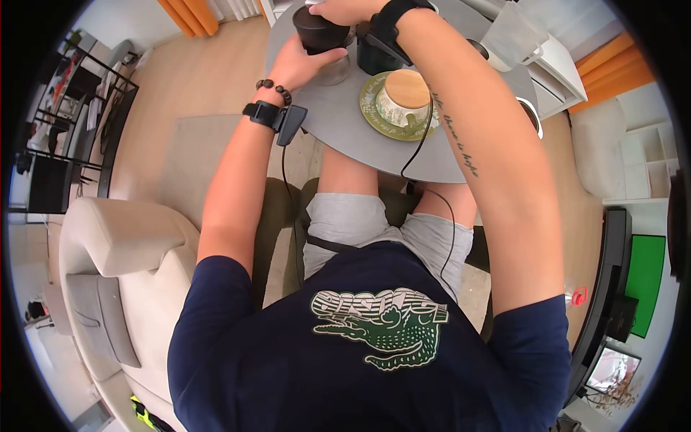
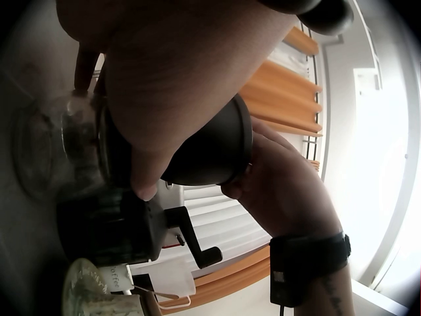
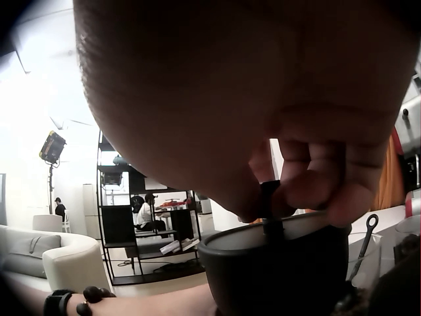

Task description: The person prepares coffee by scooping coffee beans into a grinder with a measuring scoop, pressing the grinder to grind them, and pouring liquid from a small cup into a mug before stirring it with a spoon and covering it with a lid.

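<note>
My left hand (image 1: 299,63) grips a black cup-shaped vessel (image 1: 320,32), thumb and fingers around its lower side. Beneath it is a clear glass base (image 1: 335,72), and in the left wrist view the black wall (image 2: 217,148) shows past the thumb. At the top, my right hand (image 1: 349,9) has its fingertips over the rim. There they pinch a short black stem (image 3: 271,227) in the right wrist view; the rim's inside looks pale. Close beside stands a black canister (image 1: 374,59) with a crank handle (image 2: 191,240) on top.
A green plate (image 1: 371,119) on the grey round table (image 1: 345,144) bears a patterned pot with a wooden lid (image 1: 407,88). A clear plastic pitcher (image 1: 507,36) stands at the far right. Cables hang from both wrists; a beige sofa (image 1: 137,302) is at my left.
</note>
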The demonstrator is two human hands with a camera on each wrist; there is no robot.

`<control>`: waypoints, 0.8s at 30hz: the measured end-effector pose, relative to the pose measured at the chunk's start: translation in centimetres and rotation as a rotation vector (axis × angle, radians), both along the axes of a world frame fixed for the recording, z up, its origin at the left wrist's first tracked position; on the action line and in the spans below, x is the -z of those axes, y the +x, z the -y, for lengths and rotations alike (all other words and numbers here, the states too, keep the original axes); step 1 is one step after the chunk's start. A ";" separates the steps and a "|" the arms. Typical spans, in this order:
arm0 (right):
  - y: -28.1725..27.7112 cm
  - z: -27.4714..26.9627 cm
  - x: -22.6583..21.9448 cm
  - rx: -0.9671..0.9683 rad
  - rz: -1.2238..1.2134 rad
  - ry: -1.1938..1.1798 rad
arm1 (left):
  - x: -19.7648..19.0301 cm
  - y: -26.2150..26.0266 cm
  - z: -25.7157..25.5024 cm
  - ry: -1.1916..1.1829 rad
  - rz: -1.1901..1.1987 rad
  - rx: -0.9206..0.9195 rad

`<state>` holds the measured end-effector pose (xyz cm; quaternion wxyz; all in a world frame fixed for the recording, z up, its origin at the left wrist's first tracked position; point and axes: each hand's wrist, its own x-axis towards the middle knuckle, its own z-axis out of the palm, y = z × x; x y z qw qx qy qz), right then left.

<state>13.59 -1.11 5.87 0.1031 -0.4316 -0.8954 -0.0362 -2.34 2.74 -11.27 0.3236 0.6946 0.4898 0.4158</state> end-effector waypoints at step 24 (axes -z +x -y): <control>1.2 -6.0 -0.1 -0.043 0.057 -0.218 | -0.4 0.4 -0.3 -0.111 0.044 0.029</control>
